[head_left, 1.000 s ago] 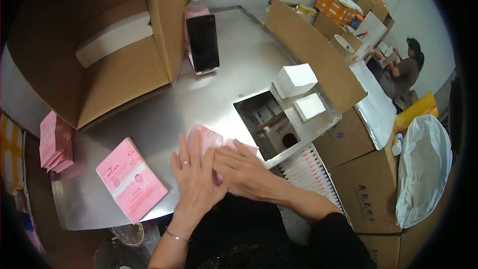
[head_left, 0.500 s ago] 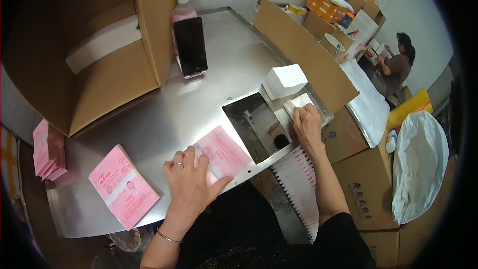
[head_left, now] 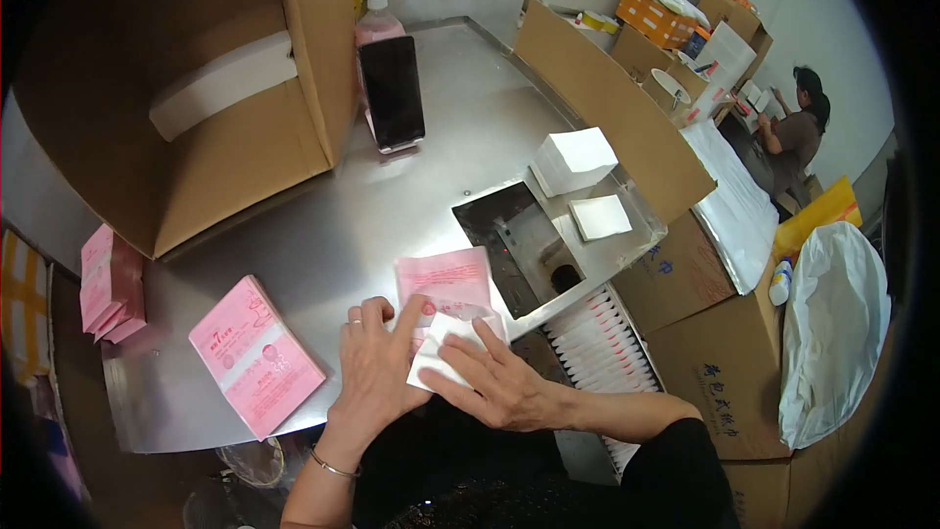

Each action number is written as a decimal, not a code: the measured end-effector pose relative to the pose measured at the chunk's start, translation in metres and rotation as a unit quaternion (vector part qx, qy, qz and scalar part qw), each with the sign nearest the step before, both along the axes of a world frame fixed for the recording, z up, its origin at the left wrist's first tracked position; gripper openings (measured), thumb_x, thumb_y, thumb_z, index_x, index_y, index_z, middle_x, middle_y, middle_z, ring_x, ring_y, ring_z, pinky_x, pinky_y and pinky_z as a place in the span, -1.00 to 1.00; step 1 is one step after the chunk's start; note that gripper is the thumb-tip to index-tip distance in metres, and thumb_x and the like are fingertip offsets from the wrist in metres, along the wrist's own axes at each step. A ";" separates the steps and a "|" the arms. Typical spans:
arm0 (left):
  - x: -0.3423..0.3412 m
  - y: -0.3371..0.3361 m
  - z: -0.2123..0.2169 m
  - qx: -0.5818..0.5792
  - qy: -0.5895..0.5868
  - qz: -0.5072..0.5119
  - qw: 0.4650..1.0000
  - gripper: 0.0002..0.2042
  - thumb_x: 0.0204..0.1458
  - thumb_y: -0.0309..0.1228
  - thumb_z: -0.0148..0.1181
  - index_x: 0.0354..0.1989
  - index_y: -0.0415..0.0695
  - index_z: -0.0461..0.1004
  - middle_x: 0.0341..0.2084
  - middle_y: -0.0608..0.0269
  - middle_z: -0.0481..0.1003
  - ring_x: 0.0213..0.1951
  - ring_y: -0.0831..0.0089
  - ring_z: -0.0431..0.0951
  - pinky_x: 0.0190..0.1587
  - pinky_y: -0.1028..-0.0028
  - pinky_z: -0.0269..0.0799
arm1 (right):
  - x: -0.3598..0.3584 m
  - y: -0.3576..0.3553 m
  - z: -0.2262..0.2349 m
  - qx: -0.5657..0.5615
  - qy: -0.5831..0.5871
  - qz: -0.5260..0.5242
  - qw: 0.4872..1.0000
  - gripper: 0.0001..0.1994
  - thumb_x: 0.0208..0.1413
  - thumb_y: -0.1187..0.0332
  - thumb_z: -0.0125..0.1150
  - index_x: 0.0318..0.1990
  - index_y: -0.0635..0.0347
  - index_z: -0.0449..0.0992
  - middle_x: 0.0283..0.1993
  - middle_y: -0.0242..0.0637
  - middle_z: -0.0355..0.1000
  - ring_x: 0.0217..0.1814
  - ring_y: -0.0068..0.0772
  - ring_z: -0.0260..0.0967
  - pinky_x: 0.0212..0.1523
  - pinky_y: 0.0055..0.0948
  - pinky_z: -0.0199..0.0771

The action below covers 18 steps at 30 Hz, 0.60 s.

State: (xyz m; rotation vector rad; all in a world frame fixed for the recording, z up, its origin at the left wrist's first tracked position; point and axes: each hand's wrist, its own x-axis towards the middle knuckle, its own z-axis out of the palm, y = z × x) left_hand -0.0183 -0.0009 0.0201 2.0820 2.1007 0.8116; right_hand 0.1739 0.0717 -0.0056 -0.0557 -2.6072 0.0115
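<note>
A flat pink pouch (head_left: 446, 281) lies on the steel table (head_left: 323, 235) in front of me. My left hand (head_left: 377, 362) presses on its near end, thumb at the opening. My right hand (head_left: 494, 384) holds a white folded pad (head_left: 441, 343) and has it partly inside the pouch's mouth. A stack of pink pouches (head_left: 257, 353) lies to the left of my hands. More white pads sit as a stack (head_left: 573, 159) and a single pad (head_left: 600, 216) on the clear box (head_left: 529, 250) to the right.
A big open cardboard box (head_left: 196, 88) stands at the back left, with a phone (head_left: 394, 93) leaning on a pink bottle (head_left: 376, 22). More pink pouches (head_left: 110, 282) sit at the table's left edge. Cartons, a row of filled white packets (head_left: 607, 333) and a seated person (head_left: 795, 132) are at right.
My right hand came back from the clear box with a white pad and now pushes it into the pink pouch. My left hand still holds the pouch down.
</note>
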 end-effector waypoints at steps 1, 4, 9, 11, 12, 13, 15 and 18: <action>0.003 -0.001 0.002 0.000 0.003 0.002 1.000 -0.32 -0.22 -0.36 0.36 0.22 -0.09 0.37 -0.23 -0.01 0.34 -0.18 0.07 0.43 -0.20 0.18 0.35 | -0.010 0.008 -0.003 0.000 0.003 0.002 1.000 -0.67 0.07 0.46 0.14 0.03 0.21 0.52 -0.01 -0.03 0.43 0.17 0.00 0.39 0.33 0.42 0.12; 0.025 -0.002 0.003 0.003 -0.060 0.004 0.998 -0.20 -0.16 -0.40 0.37 0.38 -0.11 0.24 -0.26 0.02 0.34 -0.24 0.15 0.40 -0.18 0.22 0.33 | -0.056 0.056 -0.007 0.001 -0.122 -0.169 0.978 -0.75 0.10 0.40 0.10 -0.08 0.21 0.54 -0.20 -0.06 0.47 -0.05 -0.01 0.47 0.33 0.46 0.02; 0.003 -0.029 0.024 -0.037 0.014 -0.021 0.999 -0.34 -0.02 -0.45 0.30 0.34 -0.16 0.28 -0.33 0.11 0.36 -0.23 0.18 0.42 -0.20 0.23 0.31 | -0.044 0.122 -0.037 -0.132 -0.086 -0.253 0.954 -0.76 0.15 0.36 0.06 -0.08 0.22 0.53 -0.13 0.02 0.52 -0.02 0.00 0.51 0.27 0.36 0.15; 0.002 -0.047 0.018 -0.058 0.006 -0.051 0.997 -0.42 -0.04 -0.44 0.33 0.24 -0.14 0.40 -0.35 0.13 0.36 -0.24 0.19 0.41 -0.20 0.27 0.29 | -0.029 0.139 -0.040 -0.223 -0.008 -0.300 0.928 -0.79 0.14 0.36 0.07 -0.14 0.23 0.53 -0.18 0.06 0.53 -0.06 0.05 0.53 0.15 0.14 0.39; 0.006 -0.051 0.020 -0.042 -0.039 -0.079 0.995 -0.55 -0.11 -0.50 0.33 0.05 -0.10 0.52 -0.30 0.15 0.38 -0.21 0.20 0.42 -0.17 0.26 0.28 | -0.028 0.143 -0.027 -0.218 -0.149 -0.339 0.903 -0.81 0.15 0.37 0.06 -0.17 0.25 0.52 -0.23 0.02 0.54 -0.11 0.06 0.54 0.05 0.06 0.47; 0.006 -0.054 0.019 -0.043 -0.044 -0.085 0.994 -0.55 -0.11 -0.50 0.33 0.05 -0.10 0.52 -0.30 0.15 0.38 -0.21 0.20 0.42 -0.17 0.26 0.28 | -0.023 0.152 -0.012 -0.204 -0.285 -0.376 0.857 -0.83 0.15 0.38 0.06 -0.20 0.26 0.52 -0.28 -0.02 0.55 -0.16 0.08 0.55 -0.05 -0.02 0.55; -0.003 -0.058 0.019 0.016 -0.045 -0.042 0.998 -0.65 -0.21 -0.57 0.27 -0.15 -0.09 0.54 -0.21 0.16 0.40 -0.12 0.14 0.42 -0.06 0.19 0.27 | 0.003 0.139 -0.025 -0.172 -0.282 -0.356 0.874 -0.85 0.13 0.36 0.12 -0.26 0.26 0.52 -0.36 -0.08 0.55 -0.28 0.10 0.55 -0.22 0.01 0.58; -0.036 -0.101 0.021 0.082 -0.012 0.167 0.982 -0.66 -0.36 -0.62 0.17 -0.29 -0.11 0.46 -0.01 -0.04 0.36 0.10 -0.05 0.34 0.19 0.05 0.16 | 0.031 0.122 -0.001 -0.250 -0.032 -0.344 0.905 -0.76 0.10 0.26 0.24 -0.22 0.27 0.50 -0.22 -0.04 0.54 -0.09 0.07 0.52 -0.11 -0.01 0.49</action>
